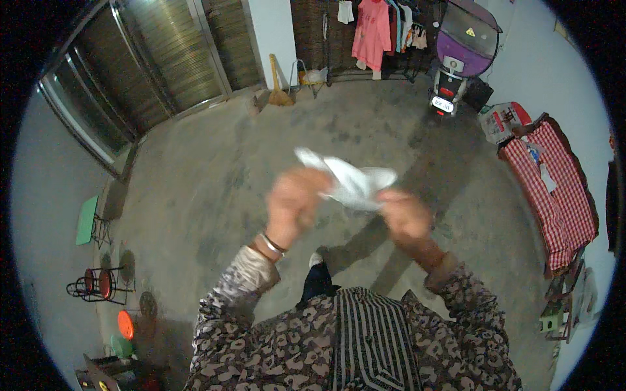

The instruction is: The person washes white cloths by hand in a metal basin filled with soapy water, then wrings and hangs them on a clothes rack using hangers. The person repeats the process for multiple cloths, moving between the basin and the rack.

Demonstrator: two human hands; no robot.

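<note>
A white cloth-like piece (349,181), blurred by motion, is held in the air between my two hands. My left hand (296,195) grips its left side, with a bracelet at the wrist. On its other side, my right hand (403,210) pinches the lower right corner. The piece looks bunched and folded in the middle; its exact kind is too blurred to tell. Below it lies the bare concrete floor (234,195).
To the right stands a bench or sofa under a red checked cover (557,190). An electric scooter (447,78) is parked at the back beside a rack of hanging clothes (374,34). A broom (279,88) leans on the pillar. Chairs (102,283) and an orange stool (125,324) line the left wall.
</note>
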